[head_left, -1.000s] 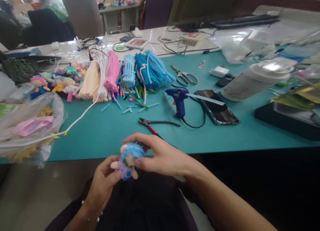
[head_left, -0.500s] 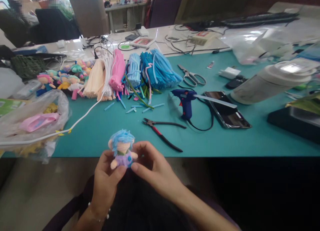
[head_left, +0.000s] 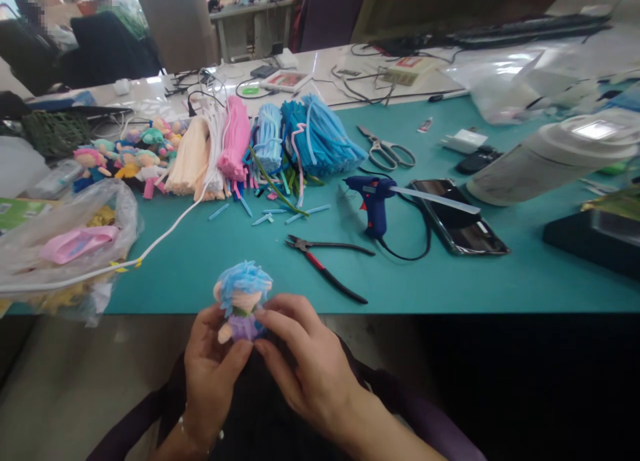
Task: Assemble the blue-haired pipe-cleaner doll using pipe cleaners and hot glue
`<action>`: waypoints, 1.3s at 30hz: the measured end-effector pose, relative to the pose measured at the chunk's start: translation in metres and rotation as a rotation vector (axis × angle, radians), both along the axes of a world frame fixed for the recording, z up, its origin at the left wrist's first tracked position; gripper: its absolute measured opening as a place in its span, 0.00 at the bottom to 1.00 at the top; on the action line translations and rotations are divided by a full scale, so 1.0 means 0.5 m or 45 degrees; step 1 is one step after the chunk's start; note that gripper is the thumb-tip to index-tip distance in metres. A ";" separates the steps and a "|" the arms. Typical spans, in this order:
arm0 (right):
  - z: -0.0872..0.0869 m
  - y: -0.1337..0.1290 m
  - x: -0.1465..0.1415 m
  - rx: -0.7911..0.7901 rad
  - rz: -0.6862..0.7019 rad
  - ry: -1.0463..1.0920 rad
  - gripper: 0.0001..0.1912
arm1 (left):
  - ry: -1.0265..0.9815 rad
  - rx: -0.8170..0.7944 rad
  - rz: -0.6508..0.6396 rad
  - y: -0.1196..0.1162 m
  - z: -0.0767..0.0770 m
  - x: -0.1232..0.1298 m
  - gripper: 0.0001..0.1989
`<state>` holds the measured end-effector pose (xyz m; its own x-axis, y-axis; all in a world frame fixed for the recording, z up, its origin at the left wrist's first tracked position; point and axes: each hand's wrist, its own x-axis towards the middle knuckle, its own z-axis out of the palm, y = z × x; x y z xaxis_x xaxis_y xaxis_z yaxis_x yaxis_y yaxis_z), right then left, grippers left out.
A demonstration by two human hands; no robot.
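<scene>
A small doll (head_left: 246, 297) with shaggy blue pipe-cleaner hair, a peach head and a lilac body is held upright at the table's near edge. My left hand (head_left: 213, 364) grips it from the left and below, thumb on the lower front. From the other side, my right hand (head_left: 313, 361) closes on the doll's body, its fingers covering one arm and its thumb near the base. Just beyond the hands, pliers (head_left: 323, 264) with red and black handles lie on the green mat (head_left: 200, 248).
A blue glue gun (head_left: 374, 208) with a glue stick stands beside a phone (head_left: 460, 221). Farther back lie scissors (head_left: 385, 151) and pipe-cleaner bundles (head_left: 270, 138). Small dolls (head_left: 145, 154) and a plastic bag (head_left: 75, 228) crowd the left. A white tumbler (head_left: 540, 158) lies tilted right.
My right hand's fingers have shifted onto the front of the doll, covering its arm. The doll has turned slightly, and the view has moved a little.
</scene>
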<state>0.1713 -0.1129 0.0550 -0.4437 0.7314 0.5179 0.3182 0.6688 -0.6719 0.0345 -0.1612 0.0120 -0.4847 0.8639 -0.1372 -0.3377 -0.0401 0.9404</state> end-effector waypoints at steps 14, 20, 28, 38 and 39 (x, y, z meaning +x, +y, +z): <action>0.008 0.001 0.004 0.005 0.065 -0.230 0.14 | 0.027 -0.097 0.014 -0.008 0.003 0.002 0.18; 0.012 0.000 0.010 -0.024 0.090 -0.219 0.13 | 0.028 -0.054 -0.031 -0.008 0.007 0.005 0.18; 0.011 0.000 0.014 -0.034 0.130 -0.164 0.17 | 0.097 -0.045 0.002 -0.010 0.009 0.005 0.19; 0.014 -0.001 0.015 -0.023 0.107 -0.209 0.18 | 0.021 -0.098 -0.040 -0.011 0.015 0.011 0.19; 0.015 -0.001 0.015 -0.018 0.104 -0.214 0.18 | 0.019 -0.095 -0.043 -0.011 0.015 0.012 0.18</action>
